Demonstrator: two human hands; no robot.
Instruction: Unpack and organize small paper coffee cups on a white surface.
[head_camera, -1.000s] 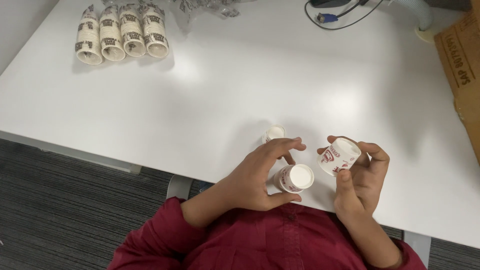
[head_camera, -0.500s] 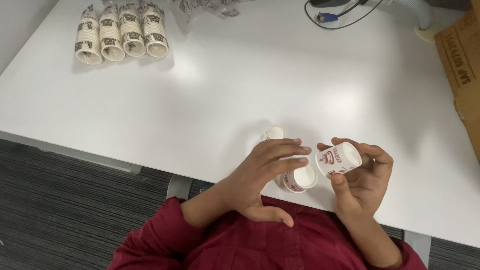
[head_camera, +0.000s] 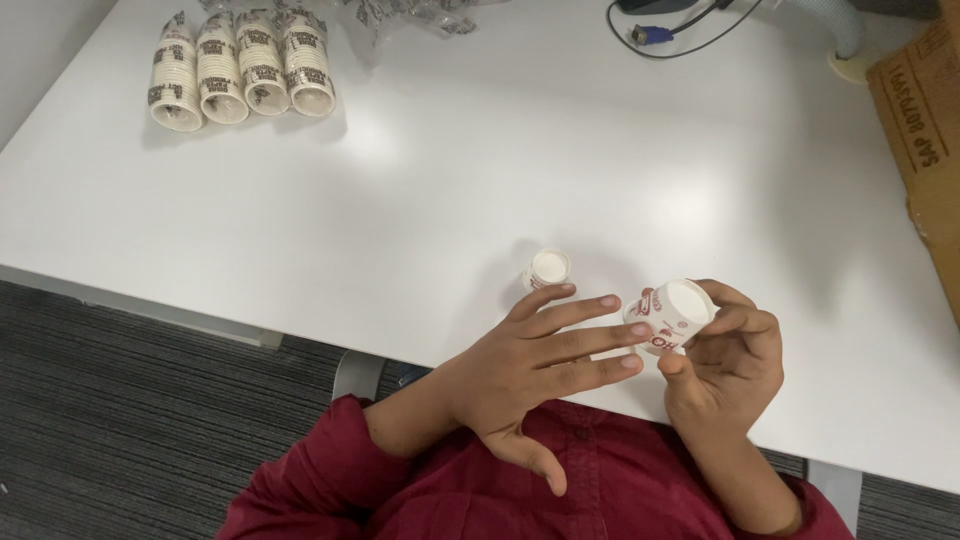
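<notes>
1. Head view: right hand pinches small paper cup, tilted, mouth twd 1 o'clock.
2. Left hand flat, fingers spread, empty; fingertips touch cup from 9 o'clock.
3. Second cup on table, 11 o'clock of left hand.

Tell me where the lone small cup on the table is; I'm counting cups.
Head view: the small cup stands on the white table near its front edge, just beyond the left hand fingertips, left of the held cup.

cup: white, red print | table: white | sleeve: maroon
</notes>
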